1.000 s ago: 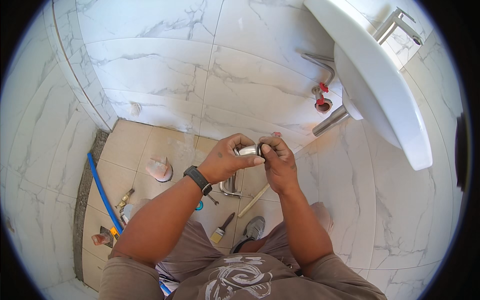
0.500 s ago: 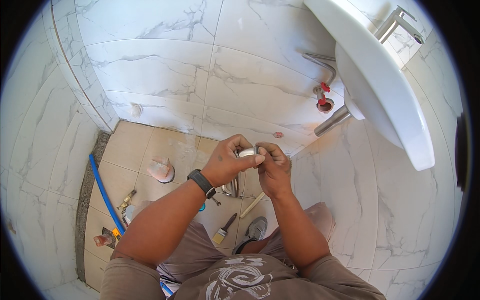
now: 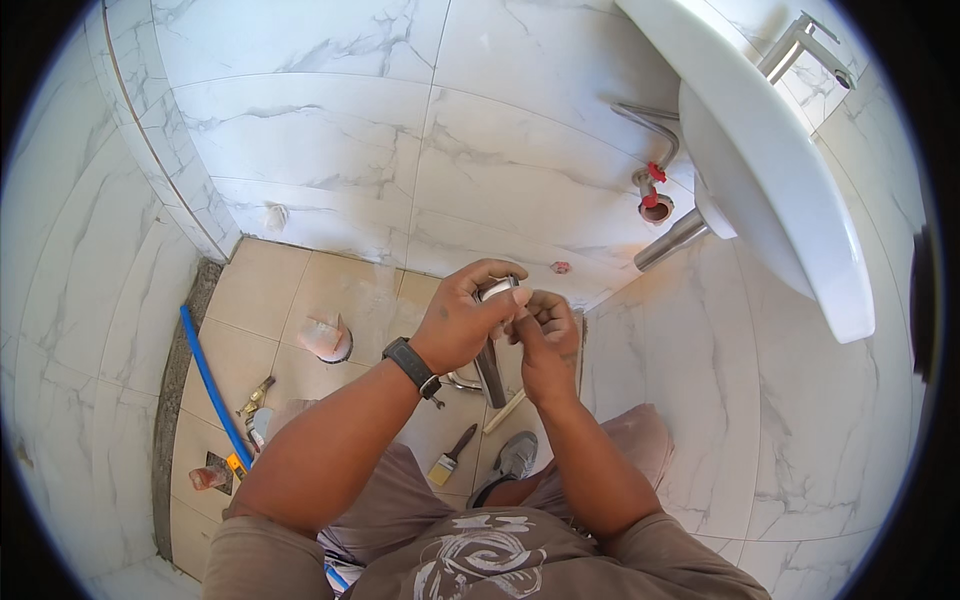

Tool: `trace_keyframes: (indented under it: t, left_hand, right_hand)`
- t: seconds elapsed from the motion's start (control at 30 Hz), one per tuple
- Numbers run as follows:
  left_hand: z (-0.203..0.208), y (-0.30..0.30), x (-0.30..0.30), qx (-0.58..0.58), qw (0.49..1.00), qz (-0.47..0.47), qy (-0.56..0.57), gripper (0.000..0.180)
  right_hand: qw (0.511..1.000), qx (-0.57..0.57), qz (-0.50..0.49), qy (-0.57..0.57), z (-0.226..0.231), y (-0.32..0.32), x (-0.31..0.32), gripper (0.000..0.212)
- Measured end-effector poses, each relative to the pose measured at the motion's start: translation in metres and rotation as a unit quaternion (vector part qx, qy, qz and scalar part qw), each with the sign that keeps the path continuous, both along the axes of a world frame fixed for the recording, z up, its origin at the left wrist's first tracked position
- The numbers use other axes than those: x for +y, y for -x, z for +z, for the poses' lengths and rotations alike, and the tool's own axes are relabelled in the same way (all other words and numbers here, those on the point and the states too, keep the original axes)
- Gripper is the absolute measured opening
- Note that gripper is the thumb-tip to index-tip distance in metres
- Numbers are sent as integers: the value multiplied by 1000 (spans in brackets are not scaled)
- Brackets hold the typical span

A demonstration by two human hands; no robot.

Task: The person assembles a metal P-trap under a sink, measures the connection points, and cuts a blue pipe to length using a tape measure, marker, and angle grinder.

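A chrome drain pipe (image 3: 490, 376) with a curved upper part is gripped by my left hand (image 3: 465, 315), whose fingers wrap round its top end. Its straight leg slants down below the hand. Close beside that end, my right hand (image 3: 549, 350) has its thumb and finger pinched together. Whatever that pinch may contain is too small or too hidden to make out. Behind my left wrist, part of another bent metal tube (image 3: 462, 381) shows near the floor.
A white basin (image 3: 800, 200) with a tap (image 3: 805, 50) and a chrome tailpiece (image 3: 672, 241) juts out at upper right. Below it are a red-handled valve (image 3: 655, 172) and a wall opening (image 3: 656, 210). On the floor lie a paintbrush (image 3: 453, 457), blue hose (image 3: 207, 375) and a covered pipe stub (image 3: 326, 338).
My right hand has come slightly off the pipe's end, its fingers now curled in a pinch. My left hand has turned the pipe, so its straight leg shows below.
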State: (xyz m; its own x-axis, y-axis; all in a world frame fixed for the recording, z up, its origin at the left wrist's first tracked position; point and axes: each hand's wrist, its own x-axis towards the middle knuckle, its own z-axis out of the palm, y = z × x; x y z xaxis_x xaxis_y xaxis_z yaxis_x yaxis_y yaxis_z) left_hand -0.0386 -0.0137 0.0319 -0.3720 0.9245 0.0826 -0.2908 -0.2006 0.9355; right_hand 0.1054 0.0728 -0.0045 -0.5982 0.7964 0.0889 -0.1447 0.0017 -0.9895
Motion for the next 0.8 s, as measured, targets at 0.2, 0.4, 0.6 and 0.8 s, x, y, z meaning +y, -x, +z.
trace_keyframes:
  t: [0.2,0.4,0.6,0.8]
  left_hand:
    - [-8,9,4,-79,996,11,37,43]
    - [-11,9,6,-92,995,21,36,39]
    - [-14,7,8,-81,994,51,56,43]
    - [-16,-3,14,-102,988,90,68,39]
  right_hand:
    - [928,-37,-47,-368,25,3,12,22]
    - [923,-58,-41,-379,29,8,11,15]
    - [865,-98,-67,-487,28,13,9,10]
    - [868,-123,-78,-474,21,17,7,13]
